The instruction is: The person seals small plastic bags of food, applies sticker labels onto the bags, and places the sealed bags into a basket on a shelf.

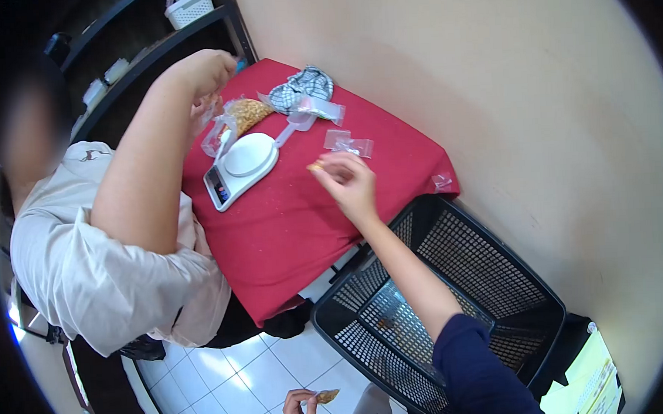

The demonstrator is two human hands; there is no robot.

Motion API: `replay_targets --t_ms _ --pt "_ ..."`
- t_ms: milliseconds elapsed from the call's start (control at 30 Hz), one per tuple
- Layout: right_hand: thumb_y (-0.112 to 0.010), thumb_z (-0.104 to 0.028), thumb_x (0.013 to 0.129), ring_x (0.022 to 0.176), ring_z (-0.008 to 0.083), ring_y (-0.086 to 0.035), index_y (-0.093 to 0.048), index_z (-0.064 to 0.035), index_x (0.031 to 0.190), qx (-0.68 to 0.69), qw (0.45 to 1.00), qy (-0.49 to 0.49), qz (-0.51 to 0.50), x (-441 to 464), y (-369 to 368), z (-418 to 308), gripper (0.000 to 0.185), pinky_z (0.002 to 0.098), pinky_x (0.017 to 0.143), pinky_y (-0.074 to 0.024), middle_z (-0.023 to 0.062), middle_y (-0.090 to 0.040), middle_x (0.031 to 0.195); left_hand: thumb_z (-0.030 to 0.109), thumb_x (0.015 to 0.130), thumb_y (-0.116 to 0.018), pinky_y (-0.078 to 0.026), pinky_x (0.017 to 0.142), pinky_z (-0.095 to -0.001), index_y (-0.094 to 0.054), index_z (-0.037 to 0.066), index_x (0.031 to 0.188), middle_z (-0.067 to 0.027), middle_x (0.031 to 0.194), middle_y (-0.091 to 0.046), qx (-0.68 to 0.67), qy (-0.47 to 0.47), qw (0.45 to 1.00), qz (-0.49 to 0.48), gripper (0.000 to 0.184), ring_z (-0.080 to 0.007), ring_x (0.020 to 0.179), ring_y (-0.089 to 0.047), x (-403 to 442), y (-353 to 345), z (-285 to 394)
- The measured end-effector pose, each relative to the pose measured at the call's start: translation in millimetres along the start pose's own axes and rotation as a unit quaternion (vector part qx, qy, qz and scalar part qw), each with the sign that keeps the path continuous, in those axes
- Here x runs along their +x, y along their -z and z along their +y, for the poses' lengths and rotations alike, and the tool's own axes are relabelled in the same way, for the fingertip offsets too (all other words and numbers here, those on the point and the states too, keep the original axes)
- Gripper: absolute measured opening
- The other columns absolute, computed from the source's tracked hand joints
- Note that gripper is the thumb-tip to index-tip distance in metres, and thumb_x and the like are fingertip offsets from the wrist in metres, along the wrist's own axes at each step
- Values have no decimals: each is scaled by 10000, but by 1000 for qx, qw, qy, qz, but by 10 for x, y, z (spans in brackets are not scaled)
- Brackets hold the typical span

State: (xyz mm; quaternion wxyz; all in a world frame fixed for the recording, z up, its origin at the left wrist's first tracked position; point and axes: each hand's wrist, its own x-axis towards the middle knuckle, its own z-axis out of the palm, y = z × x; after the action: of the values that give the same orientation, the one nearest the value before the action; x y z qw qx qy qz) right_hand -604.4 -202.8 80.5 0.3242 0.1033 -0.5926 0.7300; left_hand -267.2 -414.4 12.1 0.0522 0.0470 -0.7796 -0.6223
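My right hand (351, 182) reaches over the red-covered table, fingers pinched on a small yellowish piece (315, 166) too small to name. Low in the view, my left hand (302, 410) grips a small clear packet (326, 397) with golden-brown contents. Left of my right hand stands a white digital scale (246, 157) with a bare round pan. Behind it lies a large plastic bag of golden-brown bits (248, 116). A clear plastic scoop (295, 127) rests beside the scale. Small clear zip bags (349, 144) lie just beyond my right hand.
A co-worker in a light shirt (104, 254) stands at the left, arm raised over the big bag. A checked cloth (304, 86) lies at the table's back. Below my right forearm sits a black mesh basket (512, 288). Dark shelves (154, 48) stand behind.
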Motion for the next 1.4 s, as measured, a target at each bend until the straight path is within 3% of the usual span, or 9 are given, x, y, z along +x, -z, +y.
replay_targets --t_ms 133,200,333,600,800,967,1067,1267,1400 --pt "-703 -133 668 657 102 -597 -617 -9 746 56 989 -131 -36 440 -826 628 170 226 568 -484 56 -612 718 22 803 -545 -415 678 -302 -523 -10 757 -118 795 -533 7 7 999 47 61 -196 750 -513 57 182 -88" --pt "-698 -163 615 623 145 -611 -632 -24 673 -86 988 -120 -49 523 -1029 711 164 277 582 -478 80 -616 608 22 797 -546 -414 674 -299 -520 -10 751 -117 790 -533 13 -2 998 60 61 -195 746 -512 121 239 -173" --pt "-647 -131 570 624 248 -610 -635 -23 608 -184 981 -48 -34 564 -1278 946 115 319 646 -478 159 -608 634 23 784 -548 -411 667 -294 -515 -8 739 -115 780 -531 35 -5 995 91 64 -192 738 -510 122 459 -283" --pt "-653 -85 614 652 223 -619 -640 -14 713 -156 982 -106 -34 674 -1271 952 122 316 639 -481 139 -623 672 25 759 -552 -406 653 -283 -506 -4 716 -110 759 -528 44 -14 989 142 70 -186 722 -506 67 561 -425" --pt "-611 -14 705 538 62 -537 -594 -23 757 -44 996 7 80 335 -334 -4 55 188 475 -412 21 -585 653 27 740 -555 -402 643 -276 -498 -1 698 -106 743 -525 47 20 994 101 76 -181 711 -503 -142 467 -252" --pt "-604 5 742 598 57 -468 -514 -15 789 -264 921 128 257 -928 1392 -120 104 159 509 -385 23 -507 746 44 746 -555 -398 624 -260 -504 -1 707 -111 754 -523 20 81 996 19 79 -175 708 -505 -257 115 -195" --pt "-604 10 722 512 74 -417 -512 -18 738 -436 869 19 232 -2017 2320 162 97 194 431 -336 27 -491 692 55 738 -571 -409 616 -263 -512 2 701 -110 756 -529 30 65 997 -31 88 -176 694 -513 -412 -52 -282" --pt "-613 -24 689 636 229 -573 -621 -21 752 -479 822 -302 -56 -3844 3021 576 63 309 589 -463 101 -560 701 47 734 -568 -415 616 -275 -514 7 686 -113 741 -545 40 64 993 -95 83 -182 682 -517 -700 -258 -252" --pt "-609 -85 714 696 254 -580 -623 -37 773 -504 791 -317 -140 -4218 2985 734 77 336 635 -472 89 -565 749 51 734 -568 -418 621 -277 -511 8 683 -114 739 -546 61 72 991 -96 87 -186 684 -521 -845 -331 -279"
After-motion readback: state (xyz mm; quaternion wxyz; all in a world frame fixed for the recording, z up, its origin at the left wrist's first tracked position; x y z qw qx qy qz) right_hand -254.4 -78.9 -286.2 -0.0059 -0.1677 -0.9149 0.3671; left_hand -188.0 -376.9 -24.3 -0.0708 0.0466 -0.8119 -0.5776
